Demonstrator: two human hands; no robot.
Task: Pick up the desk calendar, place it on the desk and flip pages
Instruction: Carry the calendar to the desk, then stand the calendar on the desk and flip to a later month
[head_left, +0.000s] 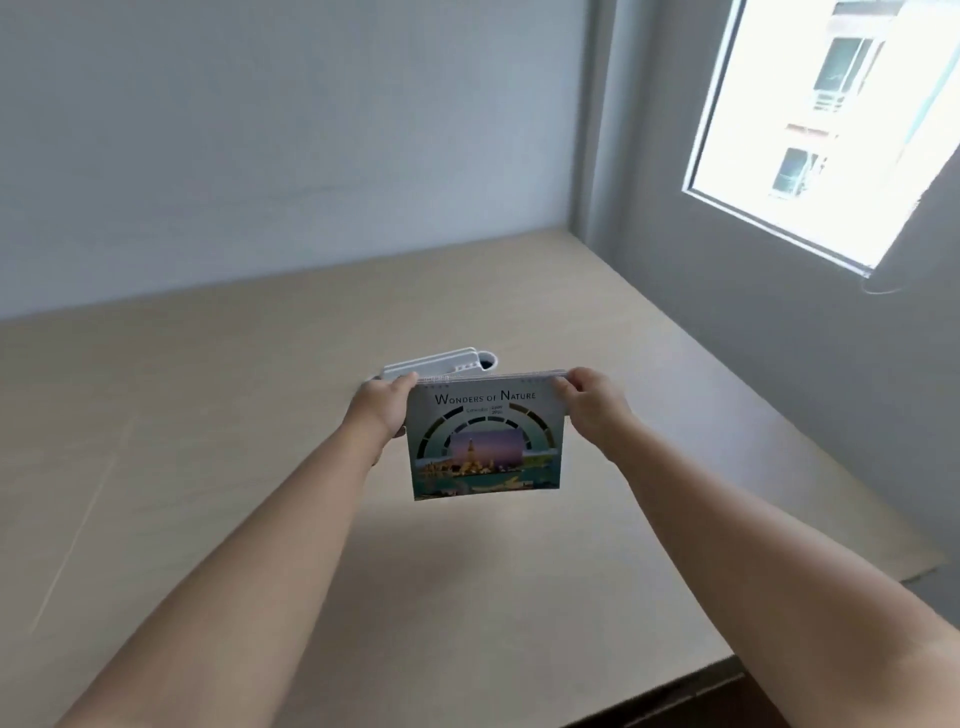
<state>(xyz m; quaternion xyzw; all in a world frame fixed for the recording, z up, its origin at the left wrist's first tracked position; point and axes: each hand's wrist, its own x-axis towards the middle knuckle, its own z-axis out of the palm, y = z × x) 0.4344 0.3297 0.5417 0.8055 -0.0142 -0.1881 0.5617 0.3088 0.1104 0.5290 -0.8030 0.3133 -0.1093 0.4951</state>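
- Leftmost, the left hand (382, 410) reaches in over the pale counter (208, 415); its fingers are closed on the left edge of the desk calendar (485, 441), near the top corner
- behind that hand, a white holder (436, 362) lies on the counter
- the desk calendar hangs upright above the counter, cover titled "Wonders of Nature" facing the camera
- the right hand (592, 402) pinches its top right corner
- a bright window (831, 130) is at far right

Desk calendar (485, 441) above the desk (208, 441) — organizer (441, 361) behind.
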